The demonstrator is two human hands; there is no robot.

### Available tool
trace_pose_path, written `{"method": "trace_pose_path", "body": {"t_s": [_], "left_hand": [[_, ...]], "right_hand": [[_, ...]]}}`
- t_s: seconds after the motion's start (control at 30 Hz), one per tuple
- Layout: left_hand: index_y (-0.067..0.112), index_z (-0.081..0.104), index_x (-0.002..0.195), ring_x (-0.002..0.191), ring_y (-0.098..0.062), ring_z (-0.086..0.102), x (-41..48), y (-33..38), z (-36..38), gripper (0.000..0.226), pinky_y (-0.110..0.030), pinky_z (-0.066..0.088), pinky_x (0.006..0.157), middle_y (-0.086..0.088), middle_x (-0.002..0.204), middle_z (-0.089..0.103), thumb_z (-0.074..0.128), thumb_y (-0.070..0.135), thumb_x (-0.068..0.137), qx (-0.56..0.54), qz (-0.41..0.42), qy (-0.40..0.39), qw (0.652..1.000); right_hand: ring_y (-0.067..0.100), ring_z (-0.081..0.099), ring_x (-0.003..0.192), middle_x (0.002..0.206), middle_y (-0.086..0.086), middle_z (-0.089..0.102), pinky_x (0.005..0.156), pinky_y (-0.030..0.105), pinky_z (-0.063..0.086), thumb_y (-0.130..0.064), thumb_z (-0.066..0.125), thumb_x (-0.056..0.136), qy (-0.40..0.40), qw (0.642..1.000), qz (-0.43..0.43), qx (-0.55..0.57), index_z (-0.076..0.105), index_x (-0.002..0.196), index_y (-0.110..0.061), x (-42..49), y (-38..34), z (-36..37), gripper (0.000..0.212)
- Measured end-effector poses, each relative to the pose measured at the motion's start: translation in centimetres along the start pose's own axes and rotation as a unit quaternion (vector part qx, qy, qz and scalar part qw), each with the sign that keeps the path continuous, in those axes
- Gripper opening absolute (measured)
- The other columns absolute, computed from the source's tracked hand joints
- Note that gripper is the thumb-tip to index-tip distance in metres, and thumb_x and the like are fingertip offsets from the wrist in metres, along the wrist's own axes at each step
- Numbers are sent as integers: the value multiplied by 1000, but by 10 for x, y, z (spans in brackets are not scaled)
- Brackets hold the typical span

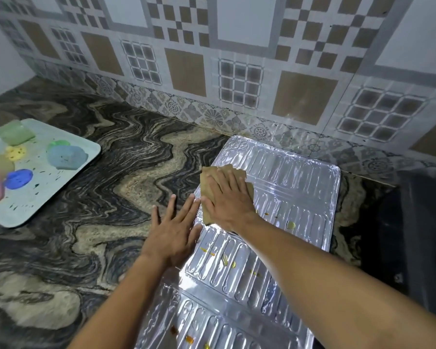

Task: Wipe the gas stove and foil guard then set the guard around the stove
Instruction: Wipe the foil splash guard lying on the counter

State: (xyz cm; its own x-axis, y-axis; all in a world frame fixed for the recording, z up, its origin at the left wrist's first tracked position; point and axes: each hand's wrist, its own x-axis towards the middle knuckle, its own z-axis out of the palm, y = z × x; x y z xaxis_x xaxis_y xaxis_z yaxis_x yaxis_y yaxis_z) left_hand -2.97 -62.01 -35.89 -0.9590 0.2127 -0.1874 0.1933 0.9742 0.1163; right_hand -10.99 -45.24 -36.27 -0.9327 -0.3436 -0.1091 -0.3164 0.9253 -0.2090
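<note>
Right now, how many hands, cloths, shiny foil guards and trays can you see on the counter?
Hands: 2, the left hand and the right hand
Cloth: 1
Foil guard: 1
Tray: 1
Total: 5

My left hand and right hand are bare, with the nails cut short. Behind the wrists, my left forearm and right forearm are bare skin too, as far back as I can see.
</note>
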Motion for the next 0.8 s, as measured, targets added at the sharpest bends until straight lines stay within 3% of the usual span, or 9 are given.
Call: {"method": "trace_pose_path", "body": {"t_s": [0.07,0.13,0.23,0.37,0.6,0.8], "left_hand": [[36,-18,151,146,-25,-24,1,-1,-1,62,-63,-10,115,21,158,-20,6,58,98,3,2,-5,1000],[36,-18,151,146,-26,-24,2,0,-2,62,-64,-10,115,21,158,-21,5,57,97,2,-1,-11,1000],[36,-19,151,146,-27,-25,3,2,-3,60,-66,-10,114,22,158,-22,5,54,98,2,-13,-29,1000],[36,-19,151,147,-29,-23,5,3,-6,60,-67,-12,111,21,158,-22,6,52,99,8,-22,-45,999],[36,-22,150,146,-29,-22,3,8,-11,60,-68,-16,109,20,157,-23,5,53,98,21,-33,-57,998],[34,-22,150,148,-30,-19,3,11,-11,61,-71,-8,111,19,158,-22,4,52,97,32,-48,-61,996]], "right_hand": [[30,-2,155,169,9,3,124,49,-2,-54,23,102,11,1000,2,1,11,159,-14,4,-7,-2,70],[28,-4,155,169,10,2,125,48,-1,-50,23,103,12,1000,10,17,5,160,-9,6,-12,-1,73],[24,-14,155,169,5,-11,125,47,-5,-45,19,105,-8,1000,11,25,-8,160,-15,8,-11,4,69],[23,-18,154,168,1,-16,124,47,-7,-45,13,105,-17,1000,0,13,-11,160,-24,7,-8,4,63],[19,-18,154,168,0,-17,124,42,-10,-41,15,105,-9,1000,8,23,-12,160,-22,1,-4,5,64],[17,-19,153,167,-1,-20,123,40,-13,-40,11,106,-12,999,22,28,-14,159,-21,-15,7,3,62]]}}
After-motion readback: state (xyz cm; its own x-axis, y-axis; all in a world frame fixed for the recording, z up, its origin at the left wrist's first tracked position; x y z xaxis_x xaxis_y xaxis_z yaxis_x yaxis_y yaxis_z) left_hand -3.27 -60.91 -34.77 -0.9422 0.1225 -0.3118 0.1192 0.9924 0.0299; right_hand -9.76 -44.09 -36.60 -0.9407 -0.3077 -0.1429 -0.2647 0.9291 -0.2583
